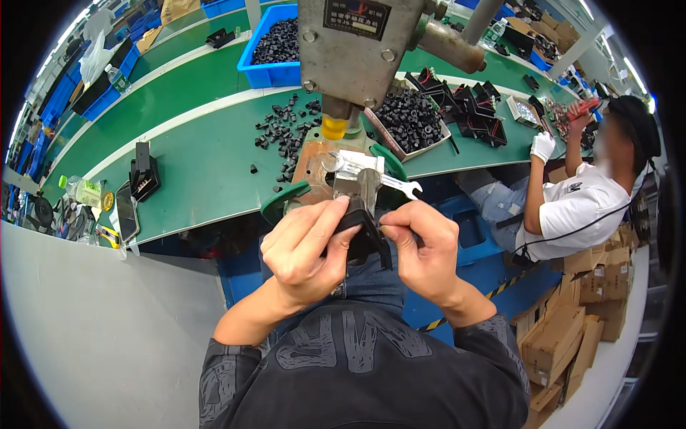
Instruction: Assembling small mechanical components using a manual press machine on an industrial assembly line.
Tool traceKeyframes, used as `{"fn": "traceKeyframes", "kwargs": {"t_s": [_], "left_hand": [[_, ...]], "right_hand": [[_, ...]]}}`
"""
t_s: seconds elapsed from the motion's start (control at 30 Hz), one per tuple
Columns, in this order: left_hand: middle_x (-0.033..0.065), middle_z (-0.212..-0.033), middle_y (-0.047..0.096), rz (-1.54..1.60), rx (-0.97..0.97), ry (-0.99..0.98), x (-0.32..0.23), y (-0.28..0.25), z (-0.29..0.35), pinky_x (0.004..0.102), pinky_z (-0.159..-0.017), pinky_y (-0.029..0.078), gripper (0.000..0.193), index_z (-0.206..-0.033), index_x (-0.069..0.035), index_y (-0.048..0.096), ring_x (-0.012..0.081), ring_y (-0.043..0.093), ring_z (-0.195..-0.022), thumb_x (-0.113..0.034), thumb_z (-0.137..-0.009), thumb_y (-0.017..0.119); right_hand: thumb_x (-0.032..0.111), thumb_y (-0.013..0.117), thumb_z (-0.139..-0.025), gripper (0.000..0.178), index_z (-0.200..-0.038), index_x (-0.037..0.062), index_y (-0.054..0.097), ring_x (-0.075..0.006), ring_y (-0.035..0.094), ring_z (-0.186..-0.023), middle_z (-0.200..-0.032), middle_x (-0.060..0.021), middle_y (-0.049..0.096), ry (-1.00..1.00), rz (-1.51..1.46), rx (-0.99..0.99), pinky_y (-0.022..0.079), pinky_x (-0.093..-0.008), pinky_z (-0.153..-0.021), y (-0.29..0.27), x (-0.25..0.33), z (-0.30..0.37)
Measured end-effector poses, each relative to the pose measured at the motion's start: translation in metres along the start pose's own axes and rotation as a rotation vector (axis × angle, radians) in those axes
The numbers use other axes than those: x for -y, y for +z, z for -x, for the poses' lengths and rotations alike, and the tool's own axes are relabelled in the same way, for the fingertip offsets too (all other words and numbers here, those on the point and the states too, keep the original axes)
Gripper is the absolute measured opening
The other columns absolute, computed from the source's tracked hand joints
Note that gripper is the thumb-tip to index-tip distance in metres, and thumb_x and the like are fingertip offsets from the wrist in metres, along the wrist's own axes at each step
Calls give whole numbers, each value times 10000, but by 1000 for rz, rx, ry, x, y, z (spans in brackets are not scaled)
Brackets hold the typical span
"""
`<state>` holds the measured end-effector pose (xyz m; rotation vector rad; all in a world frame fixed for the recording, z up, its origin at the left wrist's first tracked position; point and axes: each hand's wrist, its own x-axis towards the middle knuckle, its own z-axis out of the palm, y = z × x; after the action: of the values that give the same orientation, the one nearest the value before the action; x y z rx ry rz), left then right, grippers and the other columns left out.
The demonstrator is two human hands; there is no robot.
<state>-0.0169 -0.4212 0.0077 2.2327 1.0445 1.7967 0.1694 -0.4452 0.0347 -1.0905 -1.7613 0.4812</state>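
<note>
Currently, the left hand point(304, 247) is pinching a black housing point(371, 232) beside the metal fixture point(347, 184). The right hand point(425, 247) is resting at its edge, fingertips nearly together, hold unclear — uneven pressure risks tilting it.

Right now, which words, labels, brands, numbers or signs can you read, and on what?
Press nameplate: pale characters on dark; wording not copied here.
Black shirt: large grey lettering; wording not copied here.
Bottle: label too small to read.
White shirt: dark print, too small.
Cardboard boxes: markings too small.
Held black part: no text visible.
</note>
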Motion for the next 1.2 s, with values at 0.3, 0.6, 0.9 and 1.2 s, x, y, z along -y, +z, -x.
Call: {"fn": "traceKeyframes", "kwargs": {"t_s": [0.3, 0.6, 0.9, 1.2], "left_hand": [[162, -950, 747, 89, 19, -476, 10, -15, -3, 310, -775, 564, 342, -1192, 54, 678, 205, 724, -838, -53, -874, 743], [163, -1261, 506, 19, -124, -639, 90, 9, 27, 374, -998, 440, 675, -1531, 1, 318, 263, 522, -1135, -28, -922, 607], [219, -1219, 539, -49, 52, -519, 61, 46, 45, 433, -926, 493, 662, -1403, -25, 451, 386, 575, -1135, -30, -792, 706], [246, -1013, 686, 30, 99, -570, 69, 53, 52, 449, -770, 553, 675, -1396, -16, 445, 419, 692, -877, -54, -775, 708]], "right_hand": [[81, 743, -901, 345, -1222, -22, 667, -144, 652, -752, -902, -116, 706, 119, -185, 158, 531, -279, -694, -5, 1, -24], [41, 725, -898, 199, -1085, -22, 698, -151, 632, -781, -935, -96, 674, 33, -121, -97, 509, -274, -695, 5, -19, -28], [-30, 714, -862, 136, -999, -28, 716, -173, 634, -773, -976, -115, 678, -57, 104, -145, 518, -274, -701, -11, -15, -5], [-21, 730, -850, 142, -992, -19, 722, -231, 664, -853, -972, -132, 673, -192, 148, -85, 535, -309, -759, -25, 12, -14]]}}
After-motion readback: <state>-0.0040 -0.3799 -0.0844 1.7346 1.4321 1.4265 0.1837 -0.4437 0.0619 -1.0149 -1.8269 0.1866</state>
